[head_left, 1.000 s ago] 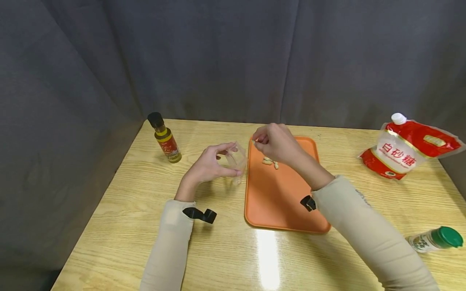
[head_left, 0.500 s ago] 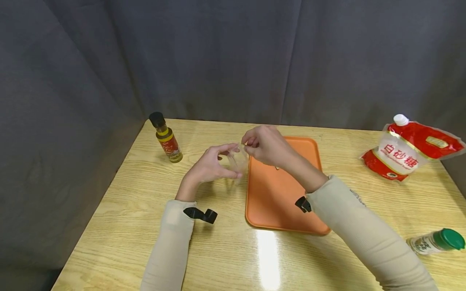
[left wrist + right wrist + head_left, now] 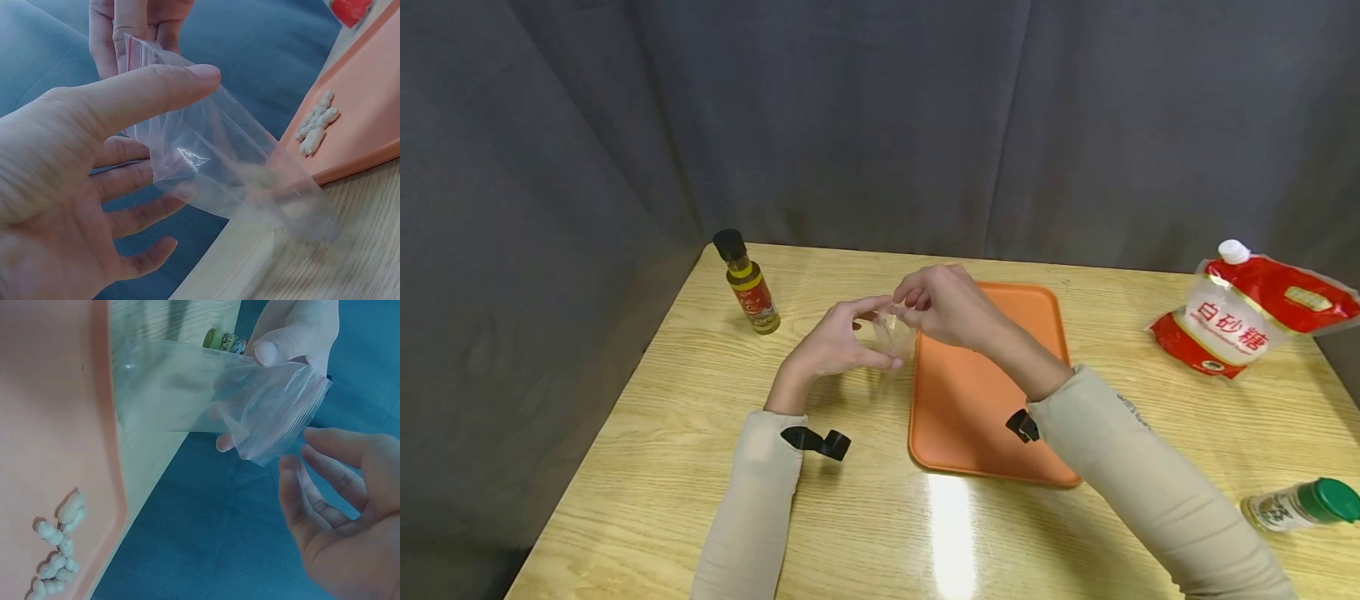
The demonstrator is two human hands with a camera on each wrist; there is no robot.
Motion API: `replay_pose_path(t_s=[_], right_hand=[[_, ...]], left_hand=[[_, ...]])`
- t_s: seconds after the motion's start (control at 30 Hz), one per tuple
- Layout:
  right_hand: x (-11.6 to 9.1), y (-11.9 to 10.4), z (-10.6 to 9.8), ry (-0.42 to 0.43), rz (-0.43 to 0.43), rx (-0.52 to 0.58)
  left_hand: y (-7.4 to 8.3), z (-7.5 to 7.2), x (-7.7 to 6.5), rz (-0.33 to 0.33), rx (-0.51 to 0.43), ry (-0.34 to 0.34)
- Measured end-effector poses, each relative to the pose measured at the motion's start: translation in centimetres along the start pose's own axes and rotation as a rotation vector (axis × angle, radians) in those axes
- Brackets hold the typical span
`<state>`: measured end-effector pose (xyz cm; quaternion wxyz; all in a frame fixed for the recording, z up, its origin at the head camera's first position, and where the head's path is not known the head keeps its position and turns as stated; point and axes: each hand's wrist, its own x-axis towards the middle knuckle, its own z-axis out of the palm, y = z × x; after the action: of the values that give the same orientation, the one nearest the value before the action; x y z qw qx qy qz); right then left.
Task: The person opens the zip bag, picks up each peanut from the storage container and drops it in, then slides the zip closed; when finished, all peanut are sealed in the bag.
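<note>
My left hand (image 3: 838,337) holds a clear zip-lock bag (image 3: 212,159) between its thumb and fingers. The bag's mouth, edged with a red line, faces my right hand (image 3: 947,304). In the right wrist view, the thumb and fingers of the right hand are loosely bent by the mouth, with a gap between their tips and nothing visible in it. A blurred tan shape shows through the bag in the left wrist view; I cannot tell what it is. Several unshelled peanuts (image 3: 59,550) lie on the orange tray (image 3: 977,417), hidden behind the right hand in the head view.
An olive oil bottle (image 3: 752,292) stands at the back left of the wooden table (image 3: 700,500). A red and white sugar pouch (image 3: 1232,321) is at the right, and a green-capped shaker (image 3: 1296,506) at the front right. Dark curtains (image 3: 850,125) hang behind.
My right hand has moved left from over the tray to the bag's mouth. The small tan piece seen at its fingertips no longer shows there. The left hand keeps its hold on the bag.
</note>
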<state>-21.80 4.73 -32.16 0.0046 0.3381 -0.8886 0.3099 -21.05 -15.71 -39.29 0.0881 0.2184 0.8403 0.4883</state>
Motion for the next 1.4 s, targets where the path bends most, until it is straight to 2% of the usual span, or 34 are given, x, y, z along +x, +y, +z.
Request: replay_pose_path(t_s=[0.2, 0.37, 0.53, 0.67, 0.83, 1.0, 1.23, 1.4], right_hand=[[-0.2, 0.2, -0.2, 0.005, -0.004, -0.003], [-0.6, 1.4, -1.2, 0.009, 0.074, -0.009], [-1.3, 4.5, -2.3, 0.023, 0.154, -0.065], [-2.2, 7.7, -2.5, -0.006, 0.233, -0.121], [-3.5, 10.9, -2.3, -0.044, 0.295, -0.187], [-4.6, 13.1, -1.5, -0.058, 0.327, -0.207], [-5.4, 14.4, -0.2, -0.077, 0.334, -0.225], [-5.7, 14.8, 0.2, -0.057, 0.337, -0.230]], left_hand=[[0.2, 0.0, 0.0, 0.006, -0.005, 0.000], [0.1, -0.1, 0.0, 0.009, 0.011, 0.004], [0.0, -0.3, 0.2, 0.025, 0.028, 0.015], [0.0, -0.4, 0.2, 0.041, 0.039, 0.020], [0.0, -0.4, 0.1, 0.033, 0.047, 0.015], [0.0, -0.3, 0.1, 0.036, 0.045, 0.014], [-0.1, -0.1, 0.0, 0.021, 0.041, 0.005], [0.0, 0.1, -0.1, 0.013, 0.038, 0.002]])
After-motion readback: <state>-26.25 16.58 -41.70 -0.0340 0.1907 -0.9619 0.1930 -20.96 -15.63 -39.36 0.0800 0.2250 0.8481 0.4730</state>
